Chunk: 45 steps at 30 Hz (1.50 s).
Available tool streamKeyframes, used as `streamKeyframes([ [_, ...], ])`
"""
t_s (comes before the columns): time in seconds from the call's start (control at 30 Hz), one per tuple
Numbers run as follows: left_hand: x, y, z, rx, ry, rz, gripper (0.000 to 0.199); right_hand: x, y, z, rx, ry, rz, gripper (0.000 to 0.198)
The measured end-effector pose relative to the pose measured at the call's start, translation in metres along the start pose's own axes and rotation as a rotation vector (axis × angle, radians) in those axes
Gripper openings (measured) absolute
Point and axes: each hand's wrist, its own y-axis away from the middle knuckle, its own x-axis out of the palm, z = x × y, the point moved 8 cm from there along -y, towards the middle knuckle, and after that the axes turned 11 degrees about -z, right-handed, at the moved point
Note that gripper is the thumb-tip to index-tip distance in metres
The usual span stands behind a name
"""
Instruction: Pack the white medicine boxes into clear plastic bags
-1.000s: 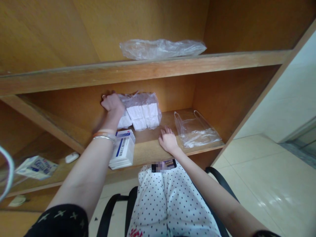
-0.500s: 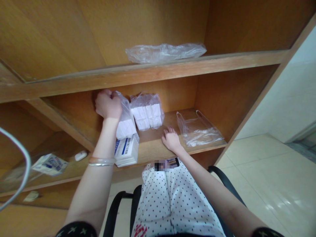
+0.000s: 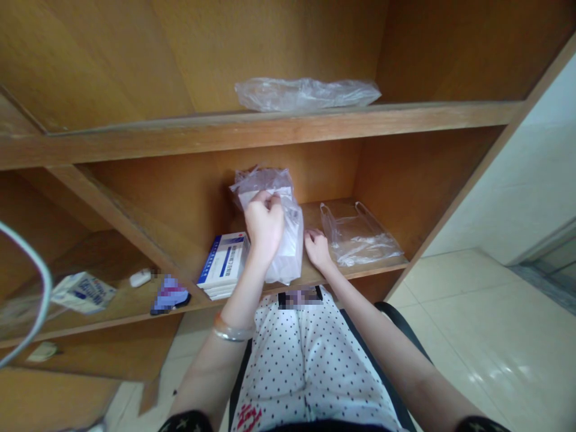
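My left hand (image 3: pixel 263 225), its fingers closed on the plastic, grips a clear plastic bag of white boxes (image 3: pixel 288 258) in the middle compartment. Behind it stands a second plastic bag of white boxes (image 3: pixel 265 178), partly covered by the held one. My right hand (image 3: pixel 317 249) rests on the shelf just right of the held bag, fingers loosely extended and holding nothing. Left of my left forearm lies a stack of blue-and-white boxes (image 3: pixel 224 264). A flat clear plastic bag with handles (image 3: pixel 360 237) lies right of my right hand.
Crumpled clear plastic (image 3: pixel 308 94) lies on the upper shelf (image 3: pixel 270 135). The left compartment holds a white-and-blue carton (image 3: pixel 83 293), a small white object (image 3: pixel 140 277) and a purple-blue item (image 3: pixel 170 294). A white cable (image 3: pixel 40 276) hangs at the left edge.
My left hand has carried the bag of boxes rightward, from above the blue-and-white stack to in front of the other bag. The stack's top is now uncovered. My right hand stays near its place.
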Motion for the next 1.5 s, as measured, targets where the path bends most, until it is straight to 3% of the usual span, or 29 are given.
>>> streamKeyframes([
  [0.17, 0.051, 0.028, 0.039, -0.193, 0.206, 0.144, 0.018, -0.019, -0.001, -0.013, 0.181, -0.161, -0.207, 0.035],
  [0.27, 0.065, 0.036, 0.054, -0.267, 0.319, 0.231, 0.014, -0.022, -0.002, -0.011, 0.161, -0.252, -0.234, 0.031],
  [0.47, 0.063, 0.052, 0.039, -0.119, 0.382, 0.580, 0.017, -0.040, 0.007, 0.020, -0.029, -0.303, -0.251, 0.024],
  [0.6, 0.047, 0.063, 0.037, -0.192, 0.391, 0.708, 0.022, -0.058, 0.017, 0.065, -0.194, -0.289, -0.103, 0.017],
  [0.73, 0.025, 0.070, 0.037, -0.225, 0.311, 0.723, 0.027, -0.068, 0.030, 0.097, -0.181, -0.317, 0.179, 0.021],
  [0.83, 0.006, 0.076, 0.039, -0.240, 0.250, 0.711, 0.032, -0.078, 0.041, 0.103, -0.161, -0.242, 0.278, 0.022],
  [0.97, -0.015, 0.087, 0.059, -0.252, 0.122, 0.674, 0.037, -0.089, 0.055, 0.089, -0.186, -0.094, 0.327, 0.025],
  [1.07, -0.022, 0.092, 0.081, -0.144, -0.098, 0.616, 0.038, -0.090, 0.062, 0.064, -0.145, 0.051, 0.350, 0.025],
  [1.2, -0.010, 0.097, 0.106, -0.052, -0.299, 0.553, 0.030, -0.085, 0.057, 0.030, -0.027, 0.254, 0.336, 0.026],
  [1.37, 0.020, 0.082, 0.111, -0.051, -0.099, 0.439, 0.035, -0.076, 0.024, 0.023, -0.016, 0.206, 0.181, 0.037],
  [1.5, 0.048, 0.062, 0.115, -0.070, 0.068, 0.387, 0.037, -0.049, -0.015, 0.020, -0.031, 0.057, 0.136, 0.037],
])
